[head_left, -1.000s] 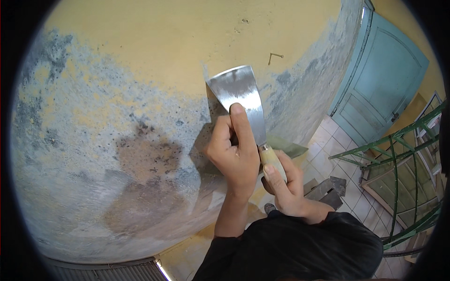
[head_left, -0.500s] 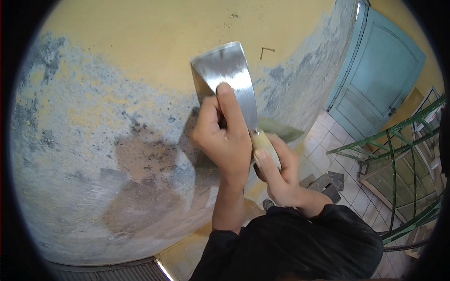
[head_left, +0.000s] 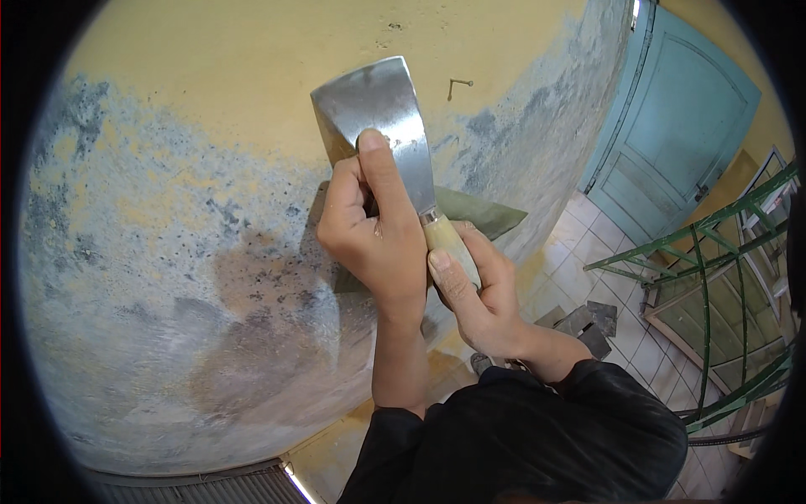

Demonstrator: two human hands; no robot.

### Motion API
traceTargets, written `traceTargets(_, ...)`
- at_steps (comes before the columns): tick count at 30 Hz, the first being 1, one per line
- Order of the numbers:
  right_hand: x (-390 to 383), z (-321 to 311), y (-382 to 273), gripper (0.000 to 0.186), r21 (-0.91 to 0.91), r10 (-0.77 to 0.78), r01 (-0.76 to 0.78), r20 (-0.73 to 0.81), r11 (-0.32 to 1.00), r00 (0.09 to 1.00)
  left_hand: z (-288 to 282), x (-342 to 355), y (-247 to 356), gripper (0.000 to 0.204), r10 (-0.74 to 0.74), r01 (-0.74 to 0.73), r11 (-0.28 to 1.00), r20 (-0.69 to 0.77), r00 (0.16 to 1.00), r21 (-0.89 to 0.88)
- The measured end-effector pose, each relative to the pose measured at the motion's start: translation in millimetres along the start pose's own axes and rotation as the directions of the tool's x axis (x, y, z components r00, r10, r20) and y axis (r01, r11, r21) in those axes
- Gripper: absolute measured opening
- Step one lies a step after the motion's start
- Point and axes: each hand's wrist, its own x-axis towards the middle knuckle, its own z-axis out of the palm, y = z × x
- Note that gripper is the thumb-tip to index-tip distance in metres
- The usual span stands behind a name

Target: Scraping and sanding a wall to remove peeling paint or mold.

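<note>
A putty knife has a wide steel blade (head_left: 376, 92) and a pale wooden handle (head_left: 447, 248). My left hand (head_left: 378, 235) is closed on the blade, thumb pressed on its face. My right hand (head_left: 484, 300) grips the handle lower down. Behind both hands an olive-green sheet (head_left: 491, 220) sticks out; whether my fingers hold it is hidden. Beyond the knife is a wall (head_left: 143, 252), yellow above and mottled grey-blue with flaking paint below, with a small bent metal hook (head_left: 457, 83) to the right of the blade.
A pale blue door (head_left: 663, 118) stands at the upper right. Green metal frames (head_left: 709, 233) and wooden panels (head_left: 684, 323) lean at the right. Grey slab pieces (head_left: 600, 319) lie on the tiled floor (head_left: 588, 244). A corrugated metal piece (head_left: 210, 487) shows at the lower left.
Both hands and the putty knife have moved up and to the left across the wall. My grips look the same, and more of the green sheet shows at the right.
</note>
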Motion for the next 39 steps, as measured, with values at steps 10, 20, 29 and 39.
traceTargets(10,2.2,2.6,3.5,0.031,-0.065,-0.138,0.138,0.007,0.988,0.99,-6.2,-3.2,1.0,0.046,0.022,-0.022,0.995,0.008,1.0,0.096)
traceTargets(20,-61.7,-66.9,67.7,0.032,-0.033,0.206,-0.206,-0.004,0.978,0.979,3.6,-102.6,-60.0,0.045,-0.241,0.189,0.959,0.259,0.935,0.21)
traceTargets(29,-116.4,-170.2,144.5,0.046,-0.246,0.463,-0.502,-0.202,0.829,0.863,73.5,-192.0,-125.6,0.023,-0.525,0.532,0.774,0.817,0.237,0.343)
traceTargets(39,-165.2,-260.8,190.8,0.044,-0.232,0.634,-0.661,-0.188,0.713,0.75,118.6,-285.7,-184.6,0.02,-0.591,0.565,0.553,0.766,-0.254,0.613)
